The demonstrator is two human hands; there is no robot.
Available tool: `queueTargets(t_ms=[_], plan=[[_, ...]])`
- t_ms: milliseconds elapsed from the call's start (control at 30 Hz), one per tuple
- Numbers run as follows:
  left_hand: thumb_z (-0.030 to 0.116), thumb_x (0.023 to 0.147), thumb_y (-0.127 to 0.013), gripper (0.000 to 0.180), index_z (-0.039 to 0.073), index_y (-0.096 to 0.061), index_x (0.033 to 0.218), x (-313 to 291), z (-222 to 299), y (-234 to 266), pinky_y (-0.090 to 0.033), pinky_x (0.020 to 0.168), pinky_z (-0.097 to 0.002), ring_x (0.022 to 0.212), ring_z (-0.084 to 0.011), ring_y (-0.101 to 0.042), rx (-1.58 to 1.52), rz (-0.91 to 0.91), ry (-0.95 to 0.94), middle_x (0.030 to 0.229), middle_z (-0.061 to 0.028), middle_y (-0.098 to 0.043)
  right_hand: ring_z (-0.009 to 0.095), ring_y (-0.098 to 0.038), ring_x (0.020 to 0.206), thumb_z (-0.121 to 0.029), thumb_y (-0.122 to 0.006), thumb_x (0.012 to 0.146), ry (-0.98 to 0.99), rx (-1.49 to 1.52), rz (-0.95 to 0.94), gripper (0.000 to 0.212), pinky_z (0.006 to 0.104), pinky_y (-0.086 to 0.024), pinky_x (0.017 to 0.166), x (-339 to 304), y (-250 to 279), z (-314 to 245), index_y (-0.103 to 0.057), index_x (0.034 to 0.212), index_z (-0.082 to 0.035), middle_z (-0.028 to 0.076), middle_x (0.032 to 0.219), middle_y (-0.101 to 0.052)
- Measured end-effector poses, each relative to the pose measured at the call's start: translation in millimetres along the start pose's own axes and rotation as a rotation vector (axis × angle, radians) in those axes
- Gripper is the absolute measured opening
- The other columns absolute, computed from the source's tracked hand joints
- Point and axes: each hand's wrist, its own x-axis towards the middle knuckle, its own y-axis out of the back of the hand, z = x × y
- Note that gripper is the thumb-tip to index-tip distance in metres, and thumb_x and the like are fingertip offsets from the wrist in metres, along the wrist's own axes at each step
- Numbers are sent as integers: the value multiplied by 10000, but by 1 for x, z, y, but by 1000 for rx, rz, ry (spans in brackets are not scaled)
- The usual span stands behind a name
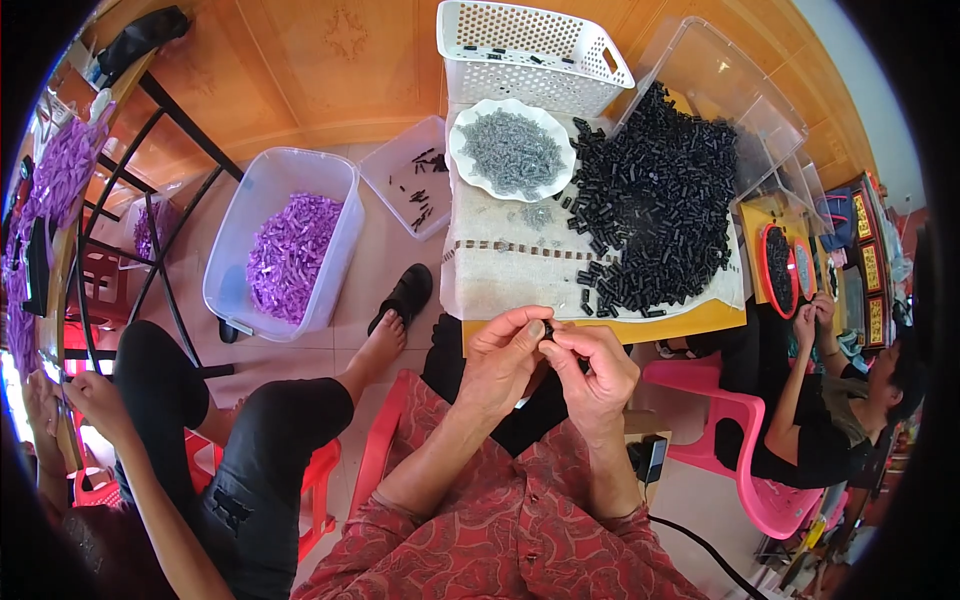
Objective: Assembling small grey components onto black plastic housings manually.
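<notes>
In front of my chest, my left hand (505,362) and my right hand (594,376) meet at their fingertips. Both pinch a small black cylindrical piece (548,331) between thumb and forefinger; fingers hide most of it. Just beyond my hands lies a large heap of similar black plastic pieces (655,200) on a cloth-covered table (500,280). Left of the heap stands a white scalloped dish (457,150) full of small clear pieces (515,150), and a few more clear pieces are scattered on the cloth below it.
A white perforated basket (530,88) and a tipped clear bin (715,60) stand at the back. On the floor to the left is a clear tub (348,220) of purple pieces (292,258). People sit working on both sides, one on a pink chair (745,440). A black cable (710,550) runs lower right.
</notes>
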Motion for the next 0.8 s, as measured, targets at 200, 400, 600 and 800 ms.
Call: queueTargets(t_ms=[200, 400, 600, 800], plan=[[50, 954, -537, 222, -31, -598, 1152, 0, 2, 0, -480, 910, -312, 969, -171, -598, -120, 2, 52, 1042, -117, -636, 130, -627, 728, 61, -759, 735, -130, 92, 0, 186, 223, -501, 626, 0, 0, -5, -663, 889, 20, 104, 867, -670], [56, 963, -522, 223, -20, -590, 1161, -3, 2, -6, -478, 921, -310, 976, -175, -597, -145, 11, 49, 1046, -111, -637, 118, -614, 708, 98, -727, 743, -63, 67, 36, 182, 208, -490, 593, -3, -7, -2, -654, 889, 18, 104, 865, -658], [66, 966, -518, 221, -9, -588, 1162, -4, 1, -7, -479, 926, -311, 982, -175, -595, -173, 34, 63, 1045, -113, -638, 137, -617, 728, 100, -720, 746, 25, -16, 110, 183, 221, -488, 587, -8, -12, -3, -633, 883, 17, 104, 859, -641], [67, 962, -527, 215, -9, -590, 1153, -5, 3, -9, -481, 926, -311, 978, -173, -598, -176, 24, 47, 1045, -110, -639, 162, -625, 742, 94, -726, 747, 60, -22, 107, 185, 236, -498, 614, -7, -13, -4, -634, 886, 15, 109, 868, -643]])
